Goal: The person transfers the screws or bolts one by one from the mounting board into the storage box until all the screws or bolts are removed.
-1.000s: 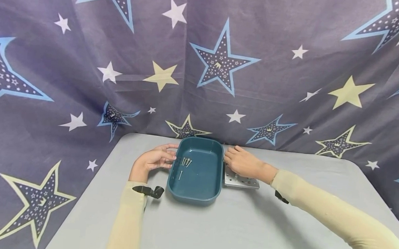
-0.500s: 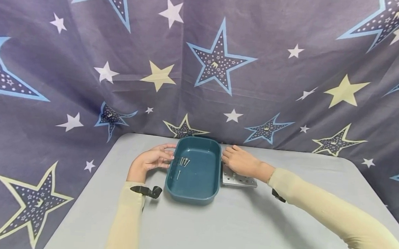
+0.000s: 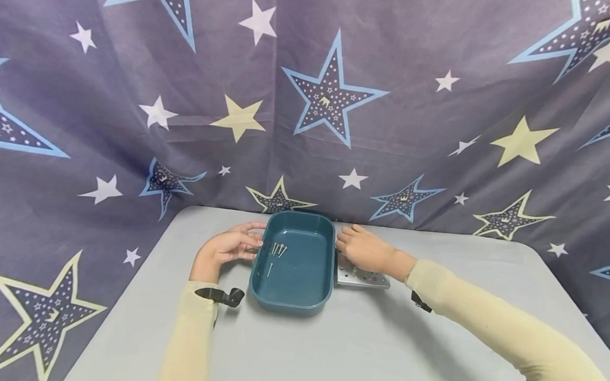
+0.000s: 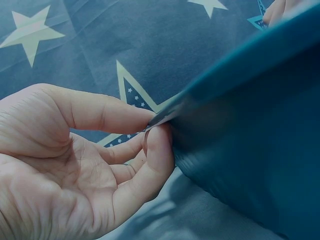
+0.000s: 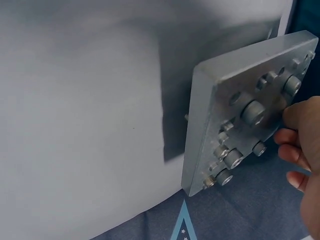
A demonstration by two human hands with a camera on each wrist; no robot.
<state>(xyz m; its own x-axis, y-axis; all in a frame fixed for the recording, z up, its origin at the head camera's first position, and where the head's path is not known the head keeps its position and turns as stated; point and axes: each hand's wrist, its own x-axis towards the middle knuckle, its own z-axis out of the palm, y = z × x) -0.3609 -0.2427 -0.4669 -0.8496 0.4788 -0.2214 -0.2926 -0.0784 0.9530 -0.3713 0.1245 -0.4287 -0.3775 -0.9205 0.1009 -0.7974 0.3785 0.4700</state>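
A deep blue-green tray [image 3: 307, 291] stands on the table, with several screws [image 3: 279, 251] lying in its left part. My left hand [image 3: 231, 246] is at the tray's left side; the left wrist view has its thumb and a finger pinching the rim [image 4: 167, 112]. Just right of the tray is a thick metal plate [image 3: 365, 280]. Socket-head bolts [image 5: 254, 113] and smaller screws stick out of its face. My right hand [image 3: 368, 250] is over the plate's back left part, fingers curled, fingertips against the plate. Whatever lies between those fingertips is hidden.
The grey-white table [image 3: 389, 356] has rounded back corners. Behind and beside it hangs a star-patterned purple curtain [image 3: 307, 156]. A black wrist mount [image 3: 222, 295] is strapped on the left sleeve, close to the tray's front left side.
The head view has shifted a little, so everything sits slightly further left. The left hand keeps its hold on the tray, and the right hand stays at the plate.
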